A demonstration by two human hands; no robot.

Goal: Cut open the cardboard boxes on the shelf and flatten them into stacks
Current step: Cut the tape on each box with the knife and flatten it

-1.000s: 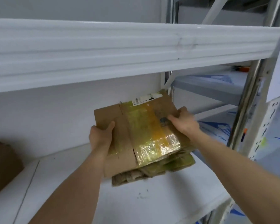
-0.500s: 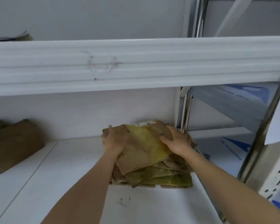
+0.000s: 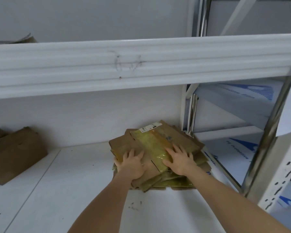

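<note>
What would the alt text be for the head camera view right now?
Both hands, left hand and right hand, press flat on a stack of flattened cardboard on a white shelf. A brown cardboard box sits at the left.

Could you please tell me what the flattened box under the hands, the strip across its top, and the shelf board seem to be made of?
Flattened box: brown matte cardboard, creased at its folds.
Strip: probably yellowed plastic packing tape, glossy and wrinkled.
Shelf board: smooth white surface, scuffed; whether painted metal or laminate is unclear.

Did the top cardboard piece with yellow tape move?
Yes. The flattened box came down onto the stack on the shelf; it was held above before.
</note>
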